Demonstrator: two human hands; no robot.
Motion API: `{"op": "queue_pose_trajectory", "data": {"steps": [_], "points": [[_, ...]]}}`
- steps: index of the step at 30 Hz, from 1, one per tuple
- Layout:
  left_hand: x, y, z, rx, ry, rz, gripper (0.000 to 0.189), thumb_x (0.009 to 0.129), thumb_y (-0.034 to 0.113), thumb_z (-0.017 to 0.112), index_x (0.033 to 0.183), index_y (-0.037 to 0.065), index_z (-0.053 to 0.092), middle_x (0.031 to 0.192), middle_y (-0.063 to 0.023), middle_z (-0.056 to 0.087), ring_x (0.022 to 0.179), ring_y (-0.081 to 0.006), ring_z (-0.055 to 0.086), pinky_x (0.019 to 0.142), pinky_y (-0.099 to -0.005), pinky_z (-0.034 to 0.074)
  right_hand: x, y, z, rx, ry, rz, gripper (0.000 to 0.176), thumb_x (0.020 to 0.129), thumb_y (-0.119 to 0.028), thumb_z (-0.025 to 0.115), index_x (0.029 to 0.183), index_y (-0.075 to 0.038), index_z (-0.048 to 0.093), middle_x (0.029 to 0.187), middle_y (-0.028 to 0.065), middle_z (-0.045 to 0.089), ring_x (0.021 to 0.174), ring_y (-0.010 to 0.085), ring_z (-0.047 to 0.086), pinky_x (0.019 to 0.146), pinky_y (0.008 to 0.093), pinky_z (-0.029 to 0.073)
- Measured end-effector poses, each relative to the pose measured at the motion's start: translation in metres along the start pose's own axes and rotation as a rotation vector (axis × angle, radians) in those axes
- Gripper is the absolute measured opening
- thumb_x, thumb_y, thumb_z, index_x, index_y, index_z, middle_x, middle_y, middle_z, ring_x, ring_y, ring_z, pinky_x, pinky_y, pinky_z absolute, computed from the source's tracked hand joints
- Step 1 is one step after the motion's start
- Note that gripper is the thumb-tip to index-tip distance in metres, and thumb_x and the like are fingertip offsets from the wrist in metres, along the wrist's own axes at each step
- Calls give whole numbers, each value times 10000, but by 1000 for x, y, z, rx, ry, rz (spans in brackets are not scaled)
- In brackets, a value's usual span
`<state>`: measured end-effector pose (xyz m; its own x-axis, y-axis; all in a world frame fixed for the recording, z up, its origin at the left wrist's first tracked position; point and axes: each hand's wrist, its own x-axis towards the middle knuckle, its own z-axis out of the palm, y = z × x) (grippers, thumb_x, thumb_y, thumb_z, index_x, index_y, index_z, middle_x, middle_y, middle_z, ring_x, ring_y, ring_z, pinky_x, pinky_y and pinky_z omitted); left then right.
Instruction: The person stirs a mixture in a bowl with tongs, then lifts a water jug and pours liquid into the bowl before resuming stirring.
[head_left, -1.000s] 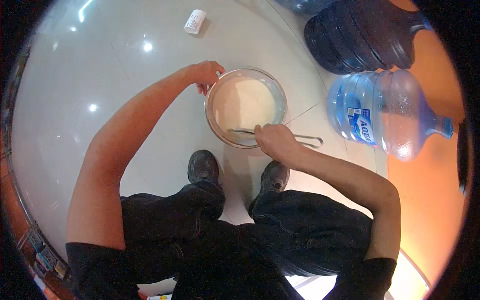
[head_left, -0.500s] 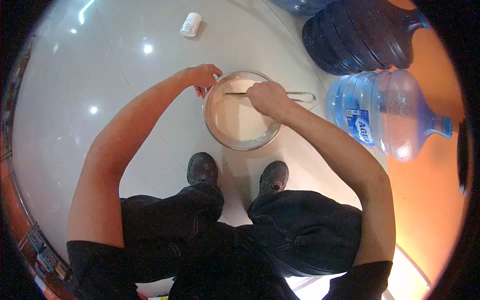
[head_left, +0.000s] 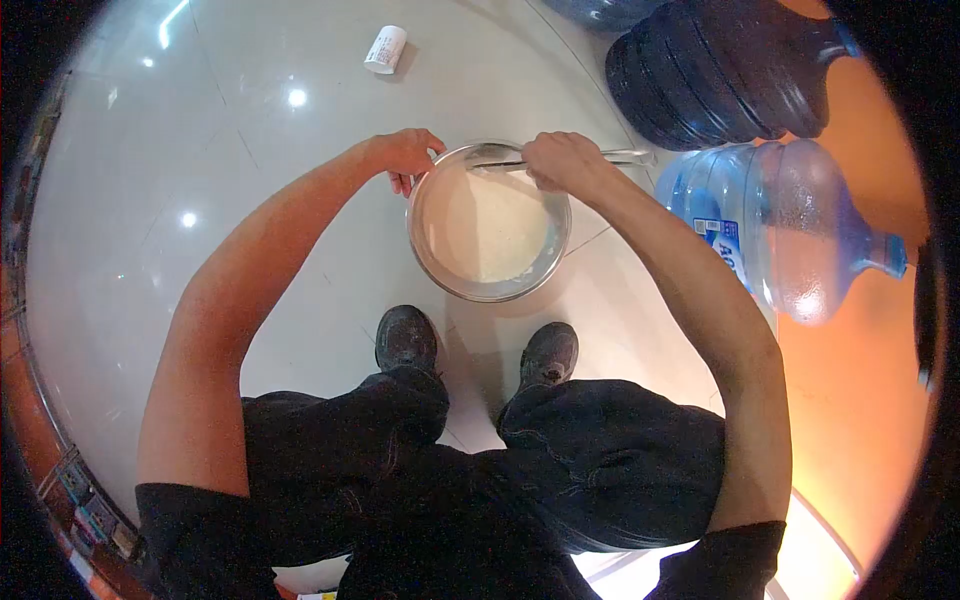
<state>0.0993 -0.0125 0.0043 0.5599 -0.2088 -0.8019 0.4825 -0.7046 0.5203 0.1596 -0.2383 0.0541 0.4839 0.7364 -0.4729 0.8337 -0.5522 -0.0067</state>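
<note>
A round metal bowl stands on the floor in front of my shoes. Pale, creamy batter fills much of it. My left hand grips the bowl's rim at the upper left, fingers bent over the edge. My right hand is wrapped round a metal utensil over the upper right rim. The utensil's looped handle end sticks out to the right, and its other end reaches over the far part of the batter.
A white paper cup lies on its side beyond the bowl. To the right lie a clear blue water jug and a dark jug, by an orange wall. My shoes are just below the bowl.
My right hand has moved up and to the right with the utensil, from over the batter to the far rim. My left hand has stayed at the rim.
</note>
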Motion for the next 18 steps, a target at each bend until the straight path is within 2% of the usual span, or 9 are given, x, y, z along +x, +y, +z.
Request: {"op": "queue_pose_trajectory", "data": {"steps": [8, 10, 13, 18], "points": [[6, -6, -1, 21, -12, 27, 462, 826, 139, 540, 1267, 86, 411, 809, -161, 637, 579, -239, 647, 489, -351, 562, -26, -1, -4, 111, -157, 156, 153, 645, -53, 607, 784, -14, 658, 780, 172, 644, 801, 305, 640, 664, 406, 519], [4, -6, -1, 12, -14, 38, 460, 827, 146, 541, 1265, 86, 415, 808, -159, 638, 578, -239, 646, 490, -351, 562, -37, -4, 12, 91, -6, 97, 125, 690, -70, 567, 752, 3, 647, 768, 185, 641, 776, 308, 643, 654, 403, 519], [2, -2, 0, 25, 7, 23, 455, 822, 150, 548, 1255, 84, 426, 811, -157, 639, 578, -239, 646, 487, -352, 562, -52, -13, 35, 87, 68, 70, 161, 752, -91, 502, 746, 5, 631, 747, 187, 635, 733, 311, 644, 637, 405, 517], [1, -2, 2, 15, 27, -1, 471, 809, 152, 565, 1253, 83, 421, 816, -153, 638, 572, -231, 642, 478, -348, 557, -76, -33, 47, 142, 30, -26, 194, 793, -100, 445, 765, -3, 611, 727, 183, 627, 697, 314, 638, 617, 407, 514]]}}
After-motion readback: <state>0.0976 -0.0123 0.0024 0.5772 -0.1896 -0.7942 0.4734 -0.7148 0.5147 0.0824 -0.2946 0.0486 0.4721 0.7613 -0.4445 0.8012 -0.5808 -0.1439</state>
